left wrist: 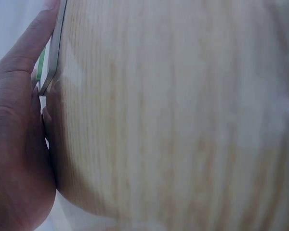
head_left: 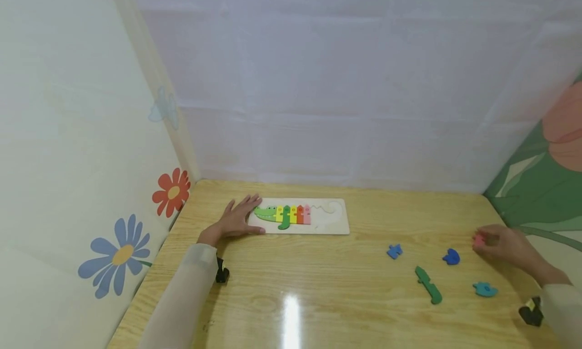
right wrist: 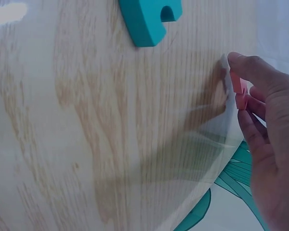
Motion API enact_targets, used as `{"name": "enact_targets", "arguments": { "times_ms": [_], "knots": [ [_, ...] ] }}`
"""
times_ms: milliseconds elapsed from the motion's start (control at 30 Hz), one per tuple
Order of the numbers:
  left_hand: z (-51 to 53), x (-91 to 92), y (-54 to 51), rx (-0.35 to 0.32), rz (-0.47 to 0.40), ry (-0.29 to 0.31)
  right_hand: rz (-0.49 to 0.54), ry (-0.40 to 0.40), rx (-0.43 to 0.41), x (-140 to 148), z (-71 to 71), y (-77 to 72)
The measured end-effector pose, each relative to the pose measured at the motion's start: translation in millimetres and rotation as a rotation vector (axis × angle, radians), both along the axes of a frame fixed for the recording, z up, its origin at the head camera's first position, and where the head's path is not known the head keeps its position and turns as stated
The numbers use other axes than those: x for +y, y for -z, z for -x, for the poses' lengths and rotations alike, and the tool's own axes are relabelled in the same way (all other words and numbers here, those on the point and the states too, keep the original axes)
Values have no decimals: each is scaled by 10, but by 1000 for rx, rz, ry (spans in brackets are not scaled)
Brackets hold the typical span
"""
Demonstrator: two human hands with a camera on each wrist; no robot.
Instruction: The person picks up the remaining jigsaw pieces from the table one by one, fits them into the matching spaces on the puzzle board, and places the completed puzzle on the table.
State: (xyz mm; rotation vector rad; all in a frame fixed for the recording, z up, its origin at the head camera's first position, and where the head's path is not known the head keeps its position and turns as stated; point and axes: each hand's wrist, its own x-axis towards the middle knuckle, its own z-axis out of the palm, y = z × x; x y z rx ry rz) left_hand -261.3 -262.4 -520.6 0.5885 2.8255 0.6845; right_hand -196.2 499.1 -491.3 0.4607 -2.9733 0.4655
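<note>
A pale wooden puzzle board (head_left: 332,222) lies at the back of the table, with a crocodile of green, yellow, red and pink pieces (head_left: 293,215) filling its left part. My left hand (head_left: 237,218) rests on the board's left end, fingers spread and thumb along the near edge. In the left wrist view, the thumb (left wrist: 31,43) lies against the board's side. At the far right, my right hand (head_left: 506,244) pinches a pinkish-red puzzle piece (right wrist: 238,84) between thumb and fingertips, just above the table. Nearest to this hand is a dark blue rounded piece (head_left: 452,257).
A blue piece (head_left: 394,251), a long green piece (head_left: 428,285) and a teal piece (head_left: 485,289) lie loose on the right half of the wooden table (head_left: 345,293). A white cloth wall (head_left: 318,111) stands behind, and printed panels with flowers (head_left: 122,255) flank the sides.
</note>
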Motion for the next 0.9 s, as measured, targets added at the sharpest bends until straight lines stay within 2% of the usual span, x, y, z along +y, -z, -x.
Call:
{"name": "enact_targets", "arguments": {
  "times_ms": [200,500,900],
  "knots": [
    [-2,13,-30,-2,23,-7,-11,-4,2,-21,14,-44],
    [-5,16,-17,-26,34,-13,-38,-28,47,-50,28,-80],
    [-21,6,-34,16,7,4,-77,-112,140,-166,85,-128]
  ]
}}
